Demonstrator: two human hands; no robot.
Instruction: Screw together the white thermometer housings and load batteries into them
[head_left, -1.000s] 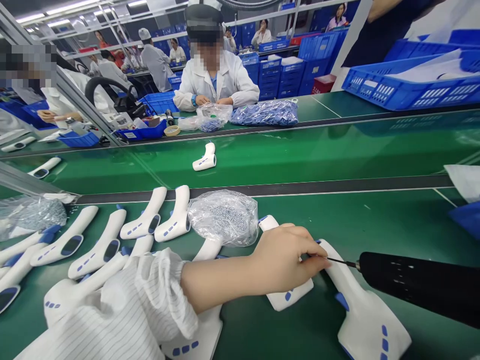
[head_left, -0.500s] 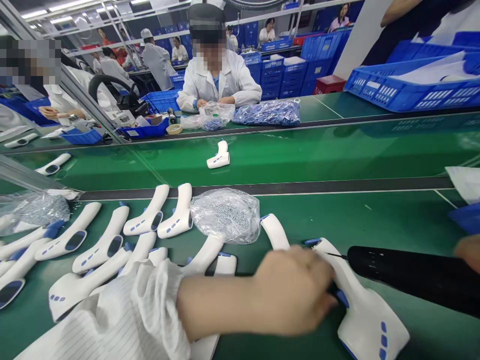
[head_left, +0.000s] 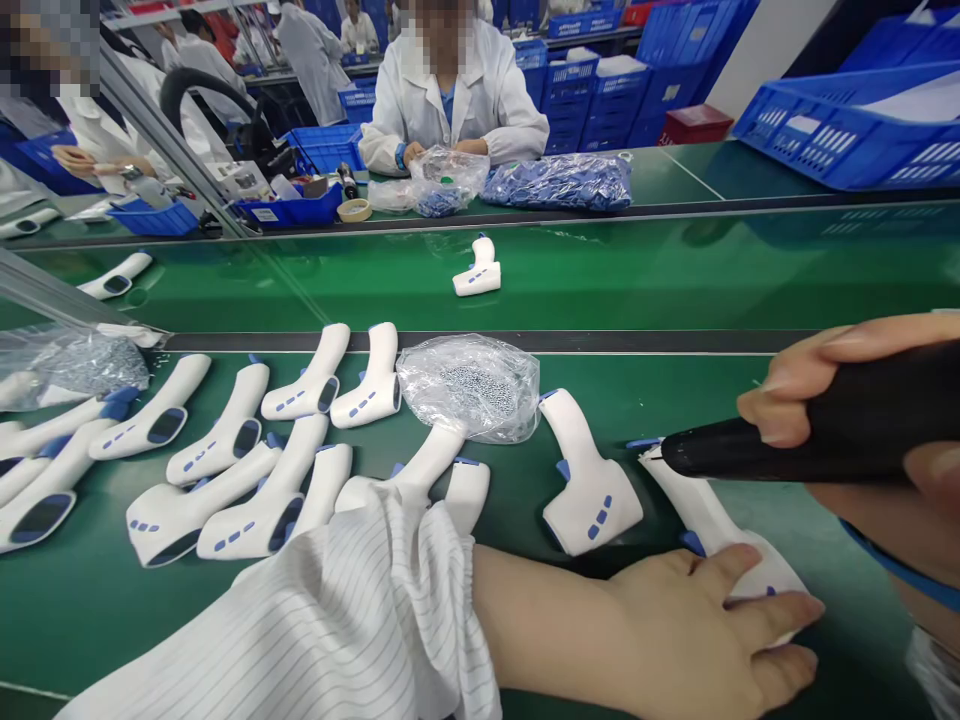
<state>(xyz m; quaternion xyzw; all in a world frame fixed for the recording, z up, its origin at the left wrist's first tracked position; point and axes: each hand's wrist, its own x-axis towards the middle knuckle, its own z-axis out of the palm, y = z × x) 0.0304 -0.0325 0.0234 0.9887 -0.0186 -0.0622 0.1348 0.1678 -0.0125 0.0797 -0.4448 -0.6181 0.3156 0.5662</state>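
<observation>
My left hand lies over the head of a white infrared thermometer with blue buttons, its fingers spread around the body and holding it against the bench. In my right hand is a black electric screwdriver, gripped along its barrel. The driver's tip meets the end of the thermometer's handle, next to a blue piece. A second thermometer lies just left of my hands. Behind it rests a clear plastic bag of small screws.
Several more thermometers lie in rows at the left, another bag behind them. One thermometer is on the green conveyor. Across it, a person in a white coat handles plastic bags. A blue crate stands far right.
My left hand has moved right and down, from the handle onto the thermometer's head, with fingers spreading. The screwdriver and my right hand came further into view, tip at the handle end. The view tilted downward.
</observation>
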